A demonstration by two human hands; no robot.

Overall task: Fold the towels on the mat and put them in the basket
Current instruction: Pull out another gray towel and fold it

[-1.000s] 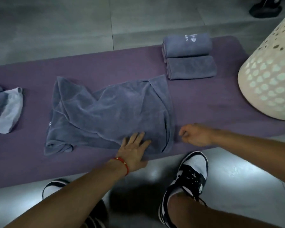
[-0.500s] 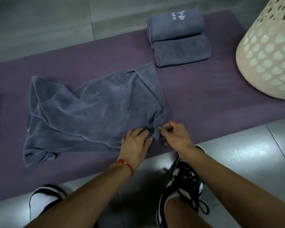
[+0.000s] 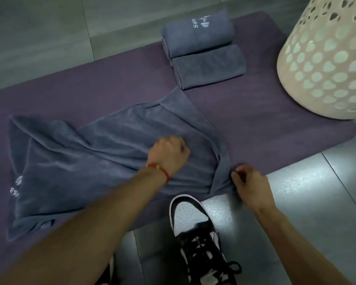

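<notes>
While the right hand (image 3: 250,185) still pinches the towel (image 3: 115,153) corner, the left hand (image 3: 169,154) has moved inward, gripping cloth.

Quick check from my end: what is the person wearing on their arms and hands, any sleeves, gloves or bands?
Both forearms are bare, with no sleeves in view and no gloves. The left hand has a thin red string bracelet with a small light bead at the wrist. The right hand and its wrist show no band, watch or ring that I can make out.

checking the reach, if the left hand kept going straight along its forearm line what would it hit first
More of the rumpled towel it grips; past that the left hand would likely reach the plain folded towel, though depth is unclear.
</notes>
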